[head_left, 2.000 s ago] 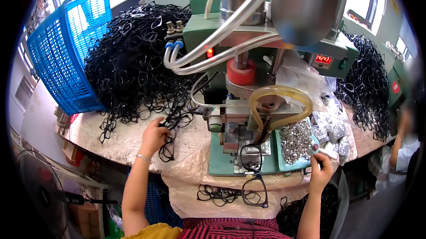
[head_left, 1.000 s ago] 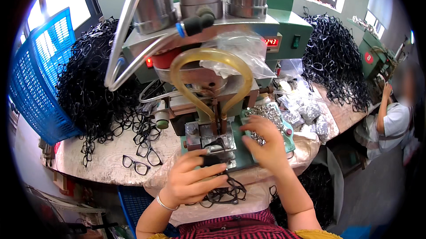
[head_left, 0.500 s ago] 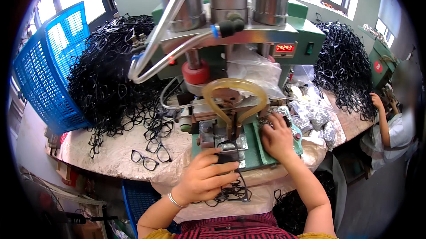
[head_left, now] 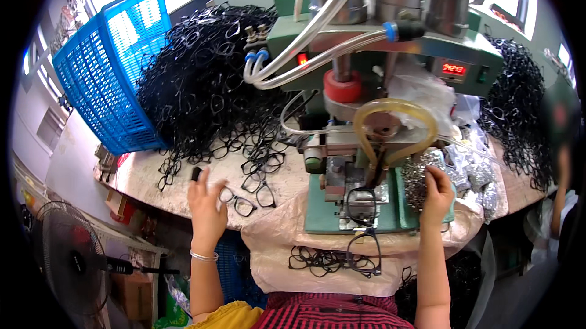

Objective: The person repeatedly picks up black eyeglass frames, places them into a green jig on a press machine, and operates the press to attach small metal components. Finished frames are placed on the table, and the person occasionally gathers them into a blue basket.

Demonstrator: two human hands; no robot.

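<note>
Spread and blurred, the fingers of the left hand [head_left: 209, 213] hold nothing that I can make out (one fingertip seems to wear a short black sleeve), and they hover just beside a loose black plastic eyeglass front [head_left: 245, 207] on the pale, worn wooden table [head_left: 177, 196]. The right hand [head_left: 436, 193] bends over a shallow turquoise tray [head_left: 410, 220] of tiny silvery metal parts [head_left: 418, 184], thumb and forefinger drawn toward each other; whether they pinch a part I cannot tell.

Between the hands, another black plastic eyeglass front [head_left: 367, 231] stands at the work area of a green metal machine [head_left: 473, 88], one rim by its silvery block and the other hanging past the front edge. Neither hand touches it. Above it bends a loop of yellowish translucent hose [head_left: 397, 105].

With no fingers steadying it, that front could slip out of line if a passing wrist brushed its hanging rim, and might drop among the loose black frames [head_left: 323, 263] on the crumpled beige sheet [head_left: 268, 256] below. On the left, a hurried pull could snag a neighbouring rim, since the tangled black heap of frames [head_left: 195, 72] trails close by. At the tray, an uneven pinch could lift two parts or lose one, given their smallness.
</note>
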